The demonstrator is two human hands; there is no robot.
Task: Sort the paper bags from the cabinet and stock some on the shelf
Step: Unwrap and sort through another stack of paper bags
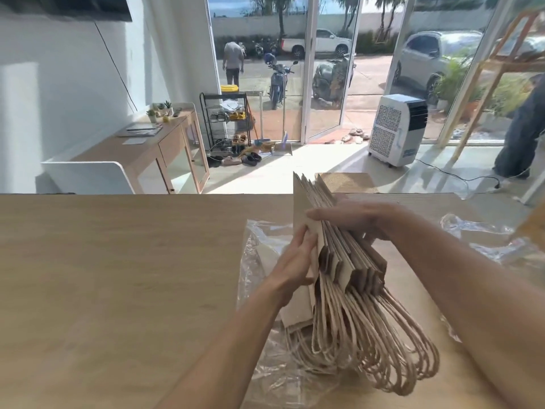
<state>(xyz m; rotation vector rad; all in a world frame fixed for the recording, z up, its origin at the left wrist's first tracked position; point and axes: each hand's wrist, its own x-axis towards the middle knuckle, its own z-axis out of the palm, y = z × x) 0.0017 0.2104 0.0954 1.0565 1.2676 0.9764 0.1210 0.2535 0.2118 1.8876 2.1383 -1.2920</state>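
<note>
A stack of flat brown paper bags [339, 255] stands on edge on the wooden counter [118, 276], its twisted cord handles [374, 346] hanging toward me. My right hand [354, 216] lies across the top of the stack and holds it upright. My left hand [298, 258] presses fingers against the left face of the stack, at the outermost bag. Clear plastic wrap [265, 290] lies under and around the bags.
More flat brown paper bags [413, 199] and crumpled plastic [477, 234] lie behind the stack at the right. Beyond the counter are a low wooden cabinet [165, 143], a shoe rack [227, 122], a white air cooler [395, 128], glass doors and a person's leg [522, 128].
</note>
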